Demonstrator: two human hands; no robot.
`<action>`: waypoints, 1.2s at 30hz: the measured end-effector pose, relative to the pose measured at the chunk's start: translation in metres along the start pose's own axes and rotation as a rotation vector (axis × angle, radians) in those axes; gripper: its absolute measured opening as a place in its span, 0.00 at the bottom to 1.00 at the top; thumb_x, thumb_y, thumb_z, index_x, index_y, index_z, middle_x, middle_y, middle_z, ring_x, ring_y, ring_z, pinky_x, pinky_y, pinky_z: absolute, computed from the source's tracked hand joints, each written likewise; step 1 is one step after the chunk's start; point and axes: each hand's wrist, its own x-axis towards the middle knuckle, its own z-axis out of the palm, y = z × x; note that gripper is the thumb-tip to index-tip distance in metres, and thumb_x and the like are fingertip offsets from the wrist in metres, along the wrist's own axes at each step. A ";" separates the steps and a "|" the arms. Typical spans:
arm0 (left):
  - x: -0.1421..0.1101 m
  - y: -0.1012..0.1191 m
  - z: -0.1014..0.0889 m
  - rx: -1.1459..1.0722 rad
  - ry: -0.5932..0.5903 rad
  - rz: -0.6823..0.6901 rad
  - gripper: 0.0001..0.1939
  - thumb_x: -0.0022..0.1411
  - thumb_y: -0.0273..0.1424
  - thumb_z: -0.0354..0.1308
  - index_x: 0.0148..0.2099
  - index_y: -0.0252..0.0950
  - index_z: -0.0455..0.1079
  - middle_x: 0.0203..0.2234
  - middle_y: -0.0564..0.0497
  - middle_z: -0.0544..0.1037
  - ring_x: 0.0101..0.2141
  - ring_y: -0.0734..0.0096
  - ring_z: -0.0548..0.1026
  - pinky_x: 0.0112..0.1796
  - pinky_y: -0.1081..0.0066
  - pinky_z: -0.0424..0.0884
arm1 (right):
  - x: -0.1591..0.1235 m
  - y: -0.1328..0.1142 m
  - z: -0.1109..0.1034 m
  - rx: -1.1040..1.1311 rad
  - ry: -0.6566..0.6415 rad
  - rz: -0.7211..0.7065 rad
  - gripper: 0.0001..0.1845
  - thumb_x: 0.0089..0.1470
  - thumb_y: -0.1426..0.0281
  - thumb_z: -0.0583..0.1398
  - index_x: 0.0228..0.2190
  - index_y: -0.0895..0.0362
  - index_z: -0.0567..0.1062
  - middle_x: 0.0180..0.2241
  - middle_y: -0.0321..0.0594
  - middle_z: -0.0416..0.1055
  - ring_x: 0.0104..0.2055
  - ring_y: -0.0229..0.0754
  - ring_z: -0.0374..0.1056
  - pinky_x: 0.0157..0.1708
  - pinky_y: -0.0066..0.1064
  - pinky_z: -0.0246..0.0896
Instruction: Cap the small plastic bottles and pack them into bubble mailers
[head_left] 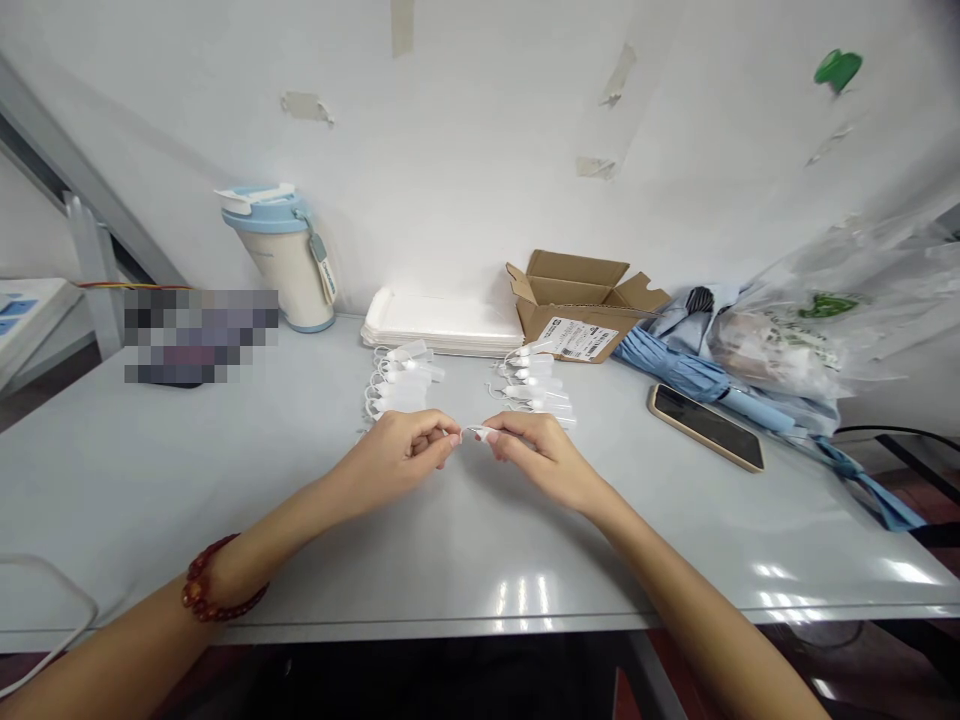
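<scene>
Between the fingertips of my right hand [536,450] is a small white plastic piece [482,432] with a thin white cord. My left hand [412,445] is closed in a pinch at the cord's other end. Both hands hover just over the tabletop, a short gap apart. Beyond my left hand lies a row of translucent white tubes with cord loops [401,378]. A similar row of corded tubes [534,380] lies beyond my right hand. My fingers partly hide the held piece, so its full shape does not show.
A stack of white trays [450,322] stands against the wall beside an open cardboard box [574,310]. At left are a cream tumbler [285,265] and a blurred-out item [199,335]. A phone [706,427], a blue folded umbrella [675,365] and plastic bags [787,340] occupy the right.
</scene>
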 end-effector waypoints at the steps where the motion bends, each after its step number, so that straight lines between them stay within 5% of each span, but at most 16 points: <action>1: 0.000 0.000 0.000 -0.014 0.003 -0.010 0.15 0.63 0.39 0.49 0.42 0.36 0.71 0.21 0.55 0.70 0.20 0.75 0.63 0.22 0.75 0.58 | 0.000 0.000 0.000 0.025 0.007 0.011 0.15 0.60 0.66 0.51 0.26 0.58 0.71 0.24 0.33 0.65 0.28 0.34 0.60 0.30 0.26 0.53; 12: -0.001 -0.002 0.000 -0.080 -0.043 -0.036 0.16 0.65 0.39 0.47 0.39 0.35 0.72 0.22 0.55 0.69 0.19 0.79 0.57 0.20 0.76 0.53 | 0.000 0.002 0.000 0.072 0.014 0.038 0.16 0.60 0.66 0.51 0.22 0.58 0.67 0.21 0.31 0.59 0.25 0.33 0.55 0.27 0.26 0.49; 36: 0.002 0.001 -0.005 -0.396 -0.146 -0.047 0.16 0.64 0.40 0.50 0.34 0.33 0.70 0.23 0.55 0.70 0.19 0.81 0.62 0.25 0.74 0.59 | -0.002 0.001 0.005 0.107 -0.034 0.021 0.15 0.59 0.65 0.51 0.25 0.59 0.70 0.20 0.31 0.58 0.24 0.33 0.56 0.25 0.26 0.49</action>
